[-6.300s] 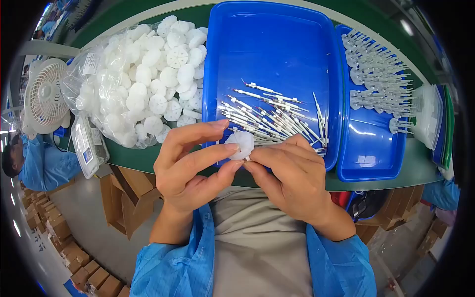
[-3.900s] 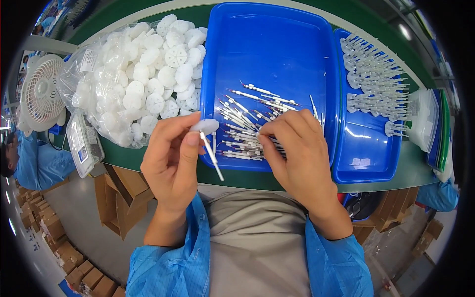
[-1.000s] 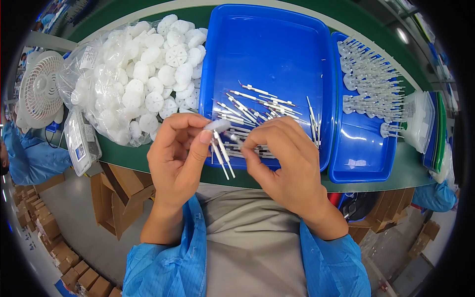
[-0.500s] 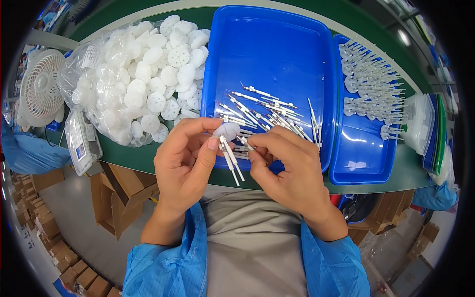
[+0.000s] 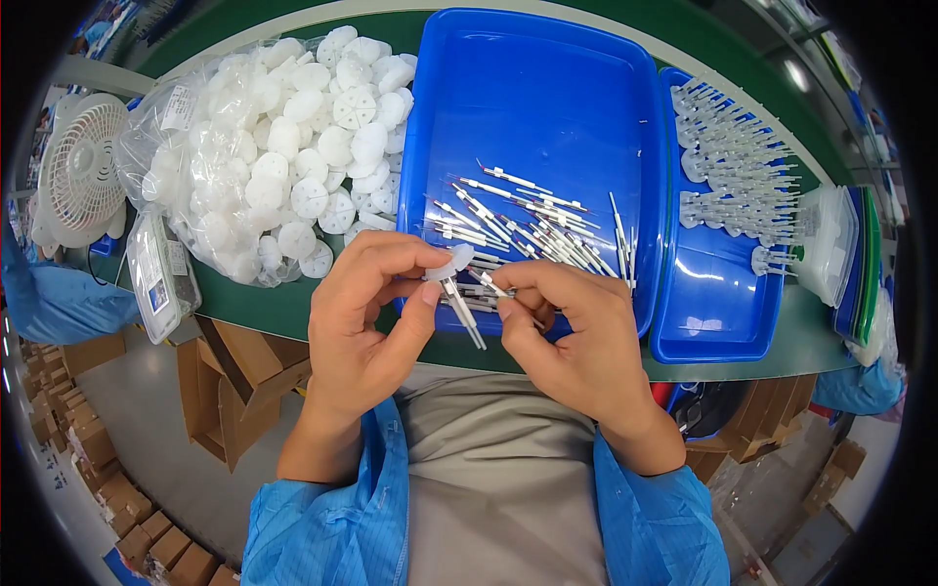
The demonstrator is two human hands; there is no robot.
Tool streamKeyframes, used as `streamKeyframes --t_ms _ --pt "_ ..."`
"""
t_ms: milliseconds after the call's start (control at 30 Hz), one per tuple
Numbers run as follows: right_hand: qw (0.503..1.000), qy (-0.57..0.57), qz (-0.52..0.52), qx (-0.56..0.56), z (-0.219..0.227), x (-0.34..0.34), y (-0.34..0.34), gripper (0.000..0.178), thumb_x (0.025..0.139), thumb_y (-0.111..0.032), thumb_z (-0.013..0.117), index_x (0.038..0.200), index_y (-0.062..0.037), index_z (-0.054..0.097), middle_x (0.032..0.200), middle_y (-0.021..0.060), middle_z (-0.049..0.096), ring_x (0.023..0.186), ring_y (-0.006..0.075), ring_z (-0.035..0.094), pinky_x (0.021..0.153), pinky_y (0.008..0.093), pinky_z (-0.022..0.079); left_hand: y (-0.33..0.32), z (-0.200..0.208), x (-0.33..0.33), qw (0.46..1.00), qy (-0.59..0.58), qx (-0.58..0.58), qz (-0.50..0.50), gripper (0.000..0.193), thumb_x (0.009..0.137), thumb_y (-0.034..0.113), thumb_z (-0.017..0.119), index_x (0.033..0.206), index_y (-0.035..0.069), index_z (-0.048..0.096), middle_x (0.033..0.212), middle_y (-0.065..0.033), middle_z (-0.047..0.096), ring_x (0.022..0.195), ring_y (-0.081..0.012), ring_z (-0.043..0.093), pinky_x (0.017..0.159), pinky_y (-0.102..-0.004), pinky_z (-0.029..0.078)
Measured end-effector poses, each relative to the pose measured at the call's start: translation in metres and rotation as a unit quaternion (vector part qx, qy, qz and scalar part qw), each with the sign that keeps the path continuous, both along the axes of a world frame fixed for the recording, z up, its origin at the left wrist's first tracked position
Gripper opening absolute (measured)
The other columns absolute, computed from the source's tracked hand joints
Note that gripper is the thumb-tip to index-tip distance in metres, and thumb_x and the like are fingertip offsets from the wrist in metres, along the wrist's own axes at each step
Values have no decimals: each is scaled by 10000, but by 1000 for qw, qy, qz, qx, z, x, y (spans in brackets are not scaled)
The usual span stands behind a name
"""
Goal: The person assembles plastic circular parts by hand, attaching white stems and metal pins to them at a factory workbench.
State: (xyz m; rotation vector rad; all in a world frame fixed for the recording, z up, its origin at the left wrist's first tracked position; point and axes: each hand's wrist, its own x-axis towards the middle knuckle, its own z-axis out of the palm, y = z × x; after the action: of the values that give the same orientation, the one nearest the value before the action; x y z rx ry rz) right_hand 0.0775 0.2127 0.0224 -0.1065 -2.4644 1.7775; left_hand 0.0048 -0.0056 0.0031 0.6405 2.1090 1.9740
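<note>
Disc and stick lie just beside each other across our two hands. Our left hand [image 5: 366, 320] has a pinched grip on one white disc [image 5: 449, 262], fingers above and thumb below; two slim sticks [image 5: 462, 311] hang from its underside, their long axes slanting down and to the right. Our right hand [image 5: 578, 334] pinches a third stick [image 5: 492, 284] in a nearly closed grip, to the right of the disc, its long axis running up and left toward it; we cannot tell whether its tip touches. The left hand is nearer the disc, the right nearer the loose sticks [image 5: 557, 239]. Counting, we have one disc in hand, three sticks at our fingers and two blue trays on the green bench [image 5: 259, 317]: a large tray [image 5: 532, 98] and a smaller tray [image 5: 723, 338]. Loose sticks, heaped discs [image 5: 293, 132] and stemmed pieces [image 5: 733, 156] overlap too much to count.
</note>
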Motion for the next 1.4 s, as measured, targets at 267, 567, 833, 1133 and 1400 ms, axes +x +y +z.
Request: streamKeyframes --t_ms 267,567,833,1133,1400 --pt "1000 16 14 -1 -4 -4 -6 117 990 -38 840 1080 -8 770 741 75 736 603 166 703 554 322 514 8 2 3 1000 -10 22 -7 252 985 -120 771 1232 -72 750 1219 -140 705 1063 -174 762 897 -284 666" --pt "989 126 10 82 -13 -1 -9 115 967 -30 858 1019 -58 761 742 44 729 591 204 665 608 364 431 7 -1 2 999 -45 20 -12 153 1002 -73 813 1128 -71 728 1136 -116 721 965 -145 769 808 -267 668" --pt "976 120 57 174 -15 -2 -6 162 972 -54 853 1039 -67 706 741 50 707 622 252 670 641 400 430 5 -1 0 999 -26 -34 -25 163 969 -90 812 1110 -60 735 1108 -114 724 962 -141 766 797 -268 671" --pt "963 189 27 189 -15 -5 -8 210 944 -65 875 1128 -61 773 971 56 824 774 228 747 677 391 480 11 -1 -1 998 47 31 20 297 911 -80 834 1198 -35 770 1227 -167 718 1100 -213 761 870 -303 677" --pt "960 201 23 194 -16 -3 -9 209 941 -52 874 1128 -50 780 966 52 817 776 232 752 676 396 471 5 6 -13 968 227 -104 -35 357 854 -29 843 1211 -6 826 1255 -181 744 993 -229 774 781 -306 637"
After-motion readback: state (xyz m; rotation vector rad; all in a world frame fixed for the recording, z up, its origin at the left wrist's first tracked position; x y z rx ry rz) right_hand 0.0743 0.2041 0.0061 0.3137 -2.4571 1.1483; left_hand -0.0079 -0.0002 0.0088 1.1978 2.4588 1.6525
